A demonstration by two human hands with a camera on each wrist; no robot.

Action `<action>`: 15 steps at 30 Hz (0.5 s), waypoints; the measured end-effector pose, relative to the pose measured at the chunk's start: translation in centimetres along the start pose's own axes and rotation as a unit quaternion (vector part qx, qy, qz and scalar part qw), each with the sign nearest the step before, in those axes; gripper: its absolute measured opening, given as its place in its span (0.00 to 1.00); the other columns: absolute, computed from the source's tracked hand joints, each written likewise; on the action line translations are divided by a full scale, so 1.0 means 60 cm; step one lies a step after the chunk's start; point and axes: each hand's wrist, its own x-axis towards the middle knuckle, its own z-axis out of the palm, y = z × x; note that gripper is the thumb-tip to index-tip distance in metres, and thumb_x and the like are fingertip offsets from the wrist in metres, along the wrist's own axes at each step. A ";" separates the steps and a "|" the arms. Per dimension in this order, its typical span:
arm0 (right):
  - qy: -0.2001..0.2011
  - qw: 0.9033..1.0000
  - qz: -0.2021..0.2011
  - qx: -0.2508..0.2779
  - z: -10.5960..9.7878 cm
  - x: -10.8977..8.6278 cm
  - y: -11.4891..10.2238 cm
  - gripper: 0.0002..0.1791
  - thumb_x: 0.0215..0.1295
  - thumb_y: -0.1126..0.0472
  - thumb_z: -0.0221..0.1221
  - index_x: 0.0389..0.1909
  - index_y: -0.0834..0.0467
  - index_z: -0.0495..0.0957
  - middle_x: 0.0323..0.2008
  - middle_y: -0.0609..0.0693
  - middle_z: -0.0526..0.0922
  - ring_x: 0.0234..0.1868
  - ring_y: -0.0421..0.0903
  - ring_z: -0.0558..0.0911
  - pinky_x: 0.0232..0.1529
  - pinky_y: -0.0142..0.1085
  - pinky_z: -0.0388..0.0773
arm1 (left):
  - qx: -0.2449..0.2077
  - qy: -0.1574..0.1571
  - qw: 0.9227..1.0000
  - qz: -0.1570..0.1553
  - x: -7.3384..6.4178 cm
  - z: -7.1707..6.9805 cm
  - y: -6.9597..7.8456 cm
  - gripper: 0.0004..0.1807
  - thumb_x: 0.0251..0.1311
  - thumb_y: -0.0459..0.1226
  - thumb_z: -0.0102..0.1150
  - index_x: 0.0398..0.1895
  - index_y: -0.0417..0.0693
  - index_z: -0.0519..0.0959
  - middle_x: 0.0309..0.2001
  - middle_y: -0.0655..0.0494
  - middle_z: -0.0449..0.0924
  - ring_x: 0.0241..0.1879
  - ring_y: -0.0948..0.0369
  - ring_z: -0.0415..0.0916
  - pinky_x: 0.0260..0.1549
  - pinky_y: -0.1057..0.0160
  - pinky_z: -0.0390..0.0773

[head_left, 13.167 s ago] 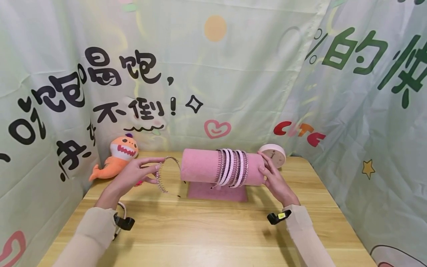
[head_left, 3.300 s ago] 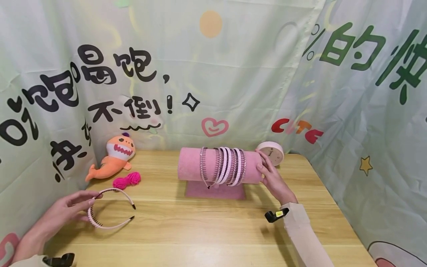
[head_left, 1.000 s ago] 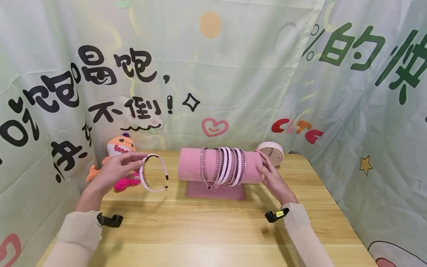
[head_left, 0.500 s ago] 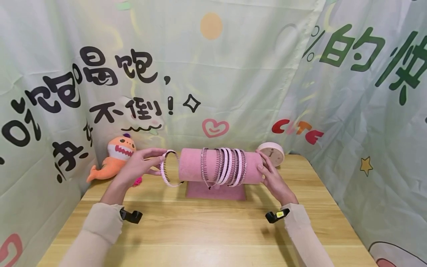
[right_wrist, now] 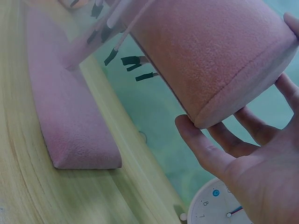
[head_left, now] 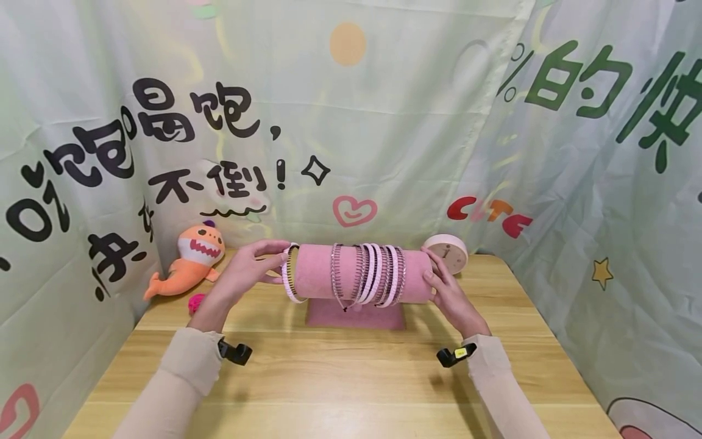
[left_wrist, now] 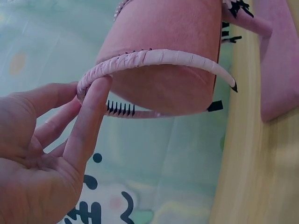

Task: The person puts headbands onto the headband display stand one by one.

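In the head view my left hand [head_left: 247, 271] pinches a pale pink headband [head_left: 286, 281] with black inner teeth, between thumb and fingers. The headband's curve is at the left end of a pink cylindrical headband stand [head_left: 315, 272], its two tips pointing right. In the left wrist view the wrapped band [left_wrist: 173, 57] lies just around the roll's end [left_wrist: 159, 88]. My right hand [head_left: 454, 299] grips the roll's right end, fingertips [right_wrist: 186, 125] on its edge. Several headbands [head_left: 375, 274] encircle the roll's middle and right; a thin beaded headband [head_left: 334, 274] sits left of them.
A pink base [head_left: 356, 317] supports the roll on the wooden table [head_left: 351, 378]. Behind the right hand stands a round clock [head_left: 451, 251]. An orange plush shark [head_left: 189, 262] and a bright pink yarn bundle [head_left: 195, 303] are at the back left. Printed curtains enclose the table.
The beaded headband held earlier is now on the roll. My left hand then lifted the pale pink headband from the left and brought it right, onto the roll's end. My right hand stayed put.
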 end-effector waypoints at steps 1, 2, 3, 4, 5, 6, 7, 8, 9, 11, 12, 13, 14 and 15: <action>0.001 1.000 0.001 0.000 0.000 0.000 0.000 0.35 0.90 0.52 0.47 0.90 0.40 0.48 0.83 0.53 0.53 0.69 0.38 0.73 0.60 0.35 0.83 | 0.000 0.002 1.000 -0.002 0.002 0.002 0.000 0.27 0.79 0.40 0.63 0.74 0.35 0.75 0.70 0.32 0.77 0.49 0.58 0.87 0.44 0.58 0.91; 0.001 1.000 0.001 -0.001 0.000 0.000 0.000 0.35 0.90 0.52 0.47 0.90 0.40 0.48 0.83 0.53 0.53 0.69 0.38 0.74 0.59 0.36 0.83 | -0.001 0.003 1.000 -0.003 0.004 0.004 0.001 0.27 0.79 0.40 0.63 0.74 0.35 0.75 0.70 0.32 0.77 0.49 0.58 0.87 0.44 0.58 0.91; 0.002 1.000 0.001 -0.001 0.001 -0.001 0.000 0.35 0.90 0.52 0.47 0.90 0.40 0.48 0.82 0.52 0.53 0.68 0.38 0.74 0.59 0.36 0.83 | -0.003 0.005 1.000 -0.005 0.006 0.007 0.002 0.27 0.79 0.40 0.63 0.74 0.36 0.75 0.70 0.33 0.77 0.49 0.58 0.87 0.44 0.58 0.91; 0.002 1.000 0.001 -0.003 0.001 -0.001 0.000 0.35 0.90 0.52 0.47 0.89 0.40 0.48 0.82 0.53 0.53 0.68 0.37 0.74 0.59 0.36 0.83 | -0.005 0.006 1.000 -0.006 0.008 0.009 0.003 0.27 0.79 0.40 0.63 0.74 0.36 0.76 0.70 0.33 0.77 0.49 0.58 0.87 0.44 0.58 0.91; 0.002 1.000 0.000 -0.005 0.001 -0.002 0.000 0.34 0.90 0.52 0.47 0.89 0.40 0.48 0.82 0.53 0.53 0.68 0.37 0.74 0.59 0.36 0.83 | -0.007 0.006 1.000 -0.007 0.010 0.011 0.004 0.26 0.79 0.40 0.63 0.74 0.37 0.76 0.70 0.33 0.77 0.49 0.58 0.86 0.44 0.58 0.91; 0.002 1.000 0.000 -0.006 0.001 -0.002 -0.001 0.34 0.90 0.51 0.47 0.89 0.40 0.48 0.82 0.52 0.53 0.68 0.37 0.74 0.59 0.36 0.83 | -0.007 0.005 1.000 -0.005 0.011 0.013 0.004 0.26 0.79 0.40 0.63 0.74 0.37 0.76 0.70 0.33 0.77 0.49 0.57 0.86 0.45 0.58 0.91; 0.002 1.000 0.000 -0.006 0.001 -0.002 -0.001 0.34 0.90 0.51 0.47 0.89 0.39 0.48 0.82 0.52 0.53 0.68 0.37 0.74 0.59 0.36 0.83 | -0.008 0.003 1.000 -0.004 0.013 0.015 0.005 0.26 0.79 0.39 0.63 0.74 0.37 0.76 0.70 0.33 0.77 0.49 0.57 0.86 0.45 0.57 0.91; 0.002 1.000 -0.001 -0.007 0.001 -0.002 -0.001 0.34 0.90 0.51 0.47 0.89 0.39 0.48 0.82 0.53 0.53 0.68 0.37 0.74 0.59 0.36 0.83 | -0.009 0.001 1.000 -0.002 0.014 0.017 0.006 0.26 0.79 0.39 0.62 0.74 0.37 0.75 0.70 0.33 0.77 0.49 0.57 0.86 0.45 0.57 0.91; 0.001 1.000 -0.001 -0.007 0.001 -0.002 0.000 0.34 0.90 0.51 0.47 0.89 0.39 0.48 0.82 0.52 0.53 0.69 0.37 0.74 0.60 0.36 0.83 | -0.009 0.001 1.000 0.000 0.015 0.019 0.006 0.26 0.80 0.39 0.62 0.75 0.37 0.75 0.70 0.33 0.77 0.48 0.57 0.86 0.45 0.57 0.91; 0.000 1.000 -0.001 -0.005 0.001 -0.001 0.000 0.34 0.90 0.51 0.47 0.89 0.39 0.48 0.82 0.53 0.53 0.69 0.37 0.74 0.60 0.36 0.83 | -0.009 -0.003 1.000 0.000 0.016 0.021 0.007 0.27 0.80 0.38 0.61 0.76 0.37 0.74 0.71 0.32 0.77 0.47 0.57 0.86 0.44 0.57 0.91; -0.001 1.000 -0.001 -0.005 0.001 -0.001 0.000 0.34 0.90 0.51 0.47 0.89 0.39 0.48 0.82 0.53 0.53 0.69 0.37 0.74 0.60 0.36 0.83 | -0.009 -0.005 1.000 -0.001 0.016 0.021 0.007 0.27 0.80 0.38 0.61 0.76 0.37 0.74 0.71 0.32 0.77 0.46 0.57 0.86 0.44 0.57 0.91; -0.001 1.000 -0.001 -0.006 0.001 -0.001 0.000 0.34 0.90 0.51 0.47 0.89 0.39 0.48 0.82 0.53 0.53 0.69 0.37 0.74 0.60 0.36 0.83 | -0.011 -0.005 1.000 -0.003 0.016 0.022 0.007 0.28 0.80 0.38 0.61 0.77 0.37 0.73 0.71 0.32 0.77 0.46 0.57 0.86 0.43 0.57 0.91; -0.001 1.000 -0.001 -0.006 0.000 -0.001 0.000 0.34 0.90 0.51 0.47 0.89 0.39 0.48 0.83 0.53 0.52 0.68 0.37 0.74 0.60 0.36 0.83 | -0.011 -0.007 1.000 -0.004 0.017 0.023 0.007 0.28 0.80 0.39 0.61 0.77 0.37 0.73 0.71 0.32 0.76 0.45 0.57 0.86 0.43 0.57 0.91; 0.000 1.000 0.000 -0.005 0.000 0.000 0.001 0.34 0.90 0.51 0.47 0.89 0.39 0.48 0.83 0.54 0.52 0.68 0.37 0.74 0.59 0.36 0.83 | -0.012 -0.007 1.000 -0.006 0.017 0.024 0.008 0.28 0.80 0.39 0.61 0.77 0.38 0.73 0.71 0.33 0.76 0.45 0.57 0.86 0.43 0.57 0.91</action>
